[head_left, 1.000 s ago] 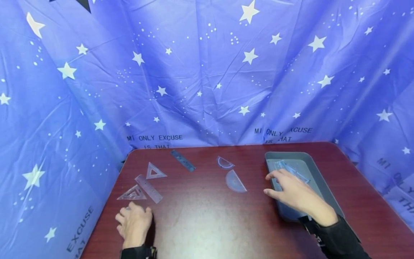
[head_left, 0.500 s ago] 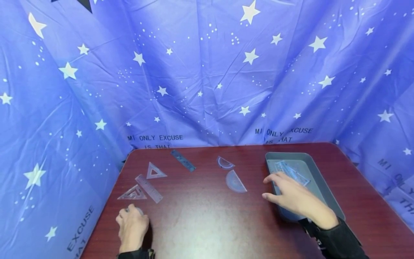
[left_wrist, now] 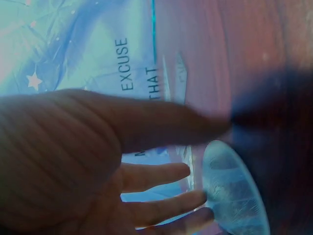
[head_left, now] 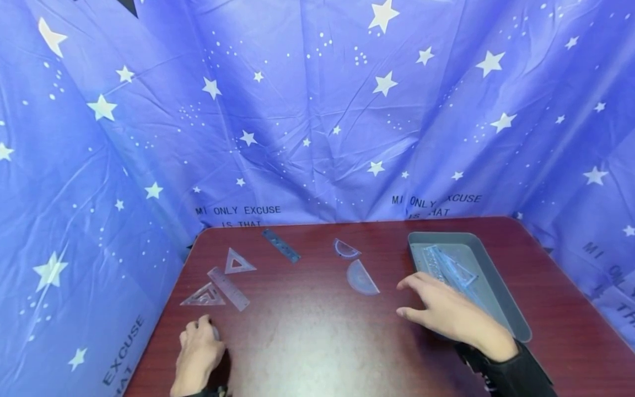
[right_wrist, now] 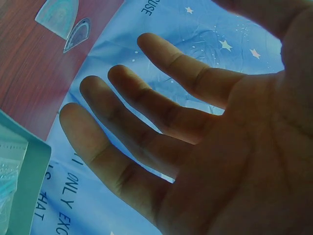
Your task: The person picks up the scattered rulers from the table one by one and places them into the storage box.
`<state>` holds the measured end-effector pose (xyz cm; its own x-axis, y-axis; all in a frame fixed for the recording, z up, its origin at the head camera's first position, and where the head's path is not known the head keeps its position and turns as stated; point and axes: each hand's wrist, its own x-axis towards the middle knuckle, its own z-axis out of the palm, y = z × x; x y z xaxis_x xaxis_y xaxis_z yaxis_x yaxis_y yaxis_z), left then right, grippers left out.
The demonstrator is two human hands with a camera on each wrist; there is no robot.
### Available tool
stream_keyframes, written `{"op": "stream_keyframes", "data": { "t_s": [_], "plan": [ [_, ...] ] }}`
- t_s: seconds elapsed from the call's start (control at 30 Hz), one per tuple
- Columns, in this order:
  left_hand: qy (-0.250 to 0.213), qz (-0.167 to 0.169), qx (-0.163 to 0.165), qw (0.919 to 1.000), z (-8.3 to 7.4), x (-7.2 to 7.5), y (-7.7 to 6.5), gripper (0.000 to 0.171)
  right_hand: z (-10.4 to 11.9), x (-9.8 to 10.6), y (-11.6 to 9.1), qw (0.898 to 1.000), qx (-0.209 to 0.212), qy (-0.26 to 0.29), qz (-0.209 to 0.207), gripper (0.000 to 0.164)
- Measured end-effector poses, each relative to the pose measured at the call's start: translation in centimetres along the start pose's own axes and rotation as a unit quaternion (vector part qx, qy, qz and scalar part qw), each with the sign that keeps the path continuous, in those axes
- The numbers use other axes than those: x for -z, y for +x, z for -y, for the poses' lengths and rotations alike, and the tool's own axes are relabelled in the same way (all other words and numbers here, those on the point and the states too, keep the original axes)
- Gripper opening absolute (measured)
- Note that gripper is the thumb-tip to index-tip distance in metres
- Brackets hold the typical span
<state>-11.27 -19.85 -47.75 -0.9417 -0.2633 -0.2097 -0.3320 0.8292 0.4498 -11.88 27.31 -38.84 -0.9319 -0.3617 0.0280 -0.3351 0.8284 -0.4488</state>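
Note:
At the table's left side, my left hand [head_left: 199, 347] reaches low over a clear half-round protractor [left_wrist: 231, 188], mostly hidden under it in the head view. In the left wrist view the fingers lie fairly straight, fingertips at the protractor's edge, and the thumb stands apart. My right hand [head_left: 446, 311] hovers over the near left rim of the grey tray [head_left: 498, 284], fingers spread, holding nothing. Inside the tray are several clear bluish rulers and set squares [head_left: 453, 270]. Closest to the left hand lie a clear set square [head_left: 204, 296] and a clear ruler [head_left: 228, 288].
Further back lie another set square [head_left: 240, 262] and a bluish ruler [head_left: 280, 246]. Two protractors, a small one [head_left: 346, 249] and a larger one [head_left: 362, 277], rest left of the tray. A starry blue curtain [head_left: 307, 110] surrounds the dark red table [head_left: 307, 342].
My left hand has drawn back slightly toward the near edge, with the protractor showing at its right side. My right hand has moved a little nearer and left, uncovering more of the tray's contents.

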Motion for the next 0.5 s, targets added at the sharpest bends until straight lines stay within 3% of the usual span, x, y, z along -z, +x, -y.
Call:
{"op": "stream_keyframes", "data": {
  "t_s": [0.1, 0.33, 0.5],
  "plan": [
    [-0.011, -0.010, 0.007, 0.9999, 0.04, 0.26, 0.17, 0.079, 0.07, -0.07, -0.15, 1.000, 0.009, 0.000, -0.003, 0.041],
    [-0.033, -0.003, 0.066, 0.9973, 0.16, 0.49, 0.47, 0.074, 0.33, -0.13, -0.43, 1.000, 0.007, 0.003, 0.002, 0.040],
    [-0.029, 0.009, 0.069, 0.9971, 0.21, 0.67, 0.77, 0.061, 0.21, -0.08, -0.52, 1.000, 0.009, 0.004, 0.002, 0.040]
  ]
}}
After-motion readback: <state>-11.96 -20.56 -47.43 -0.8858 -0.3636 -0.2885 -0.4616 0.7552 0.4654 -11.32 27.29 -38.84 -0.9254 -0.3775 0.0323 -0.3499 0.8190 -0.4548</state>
